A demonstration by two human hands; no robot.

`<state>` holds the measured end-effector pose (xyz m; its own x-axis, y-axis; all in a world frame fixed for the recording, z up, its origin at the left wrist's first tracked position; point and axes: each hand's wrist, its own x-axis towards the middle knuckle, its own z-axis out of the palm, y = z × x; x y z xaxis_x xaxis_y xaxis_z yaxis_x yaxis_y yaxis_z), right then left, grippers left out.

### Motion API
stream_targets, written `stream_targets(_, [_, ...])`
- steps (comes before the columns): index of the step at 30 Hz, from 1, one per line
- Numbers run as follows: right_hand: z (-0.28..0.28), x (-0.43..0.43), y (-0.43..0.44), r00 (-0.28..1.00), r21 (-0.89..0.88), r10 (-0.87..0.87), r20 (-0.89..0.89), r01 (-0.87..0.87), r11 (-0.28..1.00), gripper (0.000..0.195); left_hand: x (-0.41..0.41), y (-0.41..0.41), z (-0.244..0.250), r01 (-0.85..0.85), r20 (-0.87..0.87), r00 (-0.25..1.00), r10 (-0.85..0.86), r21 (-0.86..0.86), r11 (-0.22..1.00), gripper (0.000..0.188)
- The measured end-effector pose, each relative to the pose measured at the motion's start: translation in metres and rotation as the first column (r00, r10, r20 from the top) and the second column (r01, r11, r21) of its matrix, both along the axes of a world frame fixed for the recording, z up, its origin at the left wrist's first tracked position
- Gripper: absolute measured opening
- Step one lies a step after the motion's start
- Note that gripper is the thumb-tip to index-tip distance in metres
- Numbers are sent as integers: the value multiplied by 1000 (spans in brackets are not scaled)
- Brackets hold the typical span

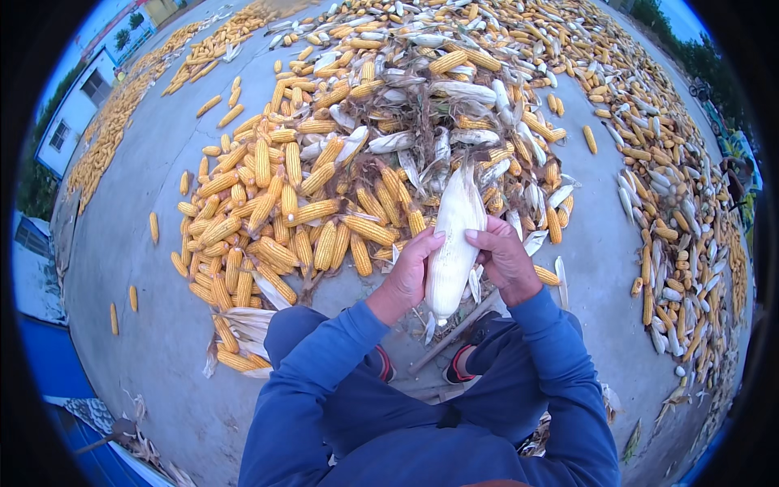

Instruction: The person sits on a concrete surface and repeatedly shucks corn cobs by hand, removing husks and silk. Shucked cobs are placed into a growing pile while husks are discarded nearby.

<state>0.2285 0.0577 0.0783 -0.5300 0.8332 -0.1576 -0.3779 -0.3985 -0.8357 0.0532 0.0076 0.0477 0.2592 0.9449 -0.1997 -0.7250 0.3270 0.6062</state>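
An ear of corn in its pale, dry husk [455, 249] is held upright between my two hands, its silk end pointing away from me. My left hand [409, 274] grips its left side, the thumb on the husk. My right hand [504, 259] holds the right side, with the thumb pressed on the front. Beyond the hands lies a heap of corn, with bare yellow ears [261, 213] at the left and husked ears, loose husks and brown silk [426, 122] at the middle and right.
A wooden stick [453, 333] lies on the concrete floor [164, 341] between my feet. A long pile of mixed corn [675, 243] curves along the right. More yellow ears [109, 131] spread at the far left near a white building [76, 115]. Peeled-back husks [246, 332] lie by my left knee.
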Motion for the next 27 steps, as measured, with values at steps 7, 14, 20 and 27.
stream_targets(7, [0, -1, -4, 998, 65, -22, 62, 18, 998, 32, 1, 0, 3, -31, -42, 999, 33, 43, 999, 42])
stream_targets(14, [-6, -2, -4, 993, 71, -59, 98, 52, 996, 29, 2, -1, 0, -112, -239, 961, 136, 115, 987, 40])
stream_targets(20, [-5, -7, -4, 979, 83, -103, 175, 89, 993, 27, 4, -3, -3, -156, -309, 930, 200, 163, 974, 45])
stream_targets(27, [-11, -7, -2, 982, 75, -109, 152, 98, 992, 25, 7, -4, 0, -173, -355, 906, 229, 181, 968, 45])
